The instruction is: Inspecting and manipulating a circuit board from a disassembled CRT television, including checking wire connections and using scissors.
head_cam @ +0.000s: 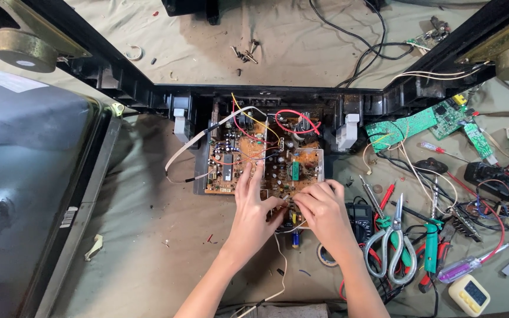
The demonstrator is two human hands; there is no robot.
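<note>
orange-brown circuit board (248, 165) with red, yellow and white wires, green circuit boards (425, 123), black plastic frame (266, 97), beige cloth (160, 229), green-handled scissors (391, 247), purple translucent screwdriver (463, 268), grey picture tube (25, 176)

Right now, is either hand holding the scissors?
No, the scissors lie on the cloth to the right, while the left hand and right hand rest on the brown circuit board.

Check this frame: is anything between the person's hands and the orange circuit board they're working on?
Nothing visible. Both the left hand and the right hand already rest on the near edge of the orange circuit board. The red, yellow and white wires cross its far side, beyond the fingers.
</note>
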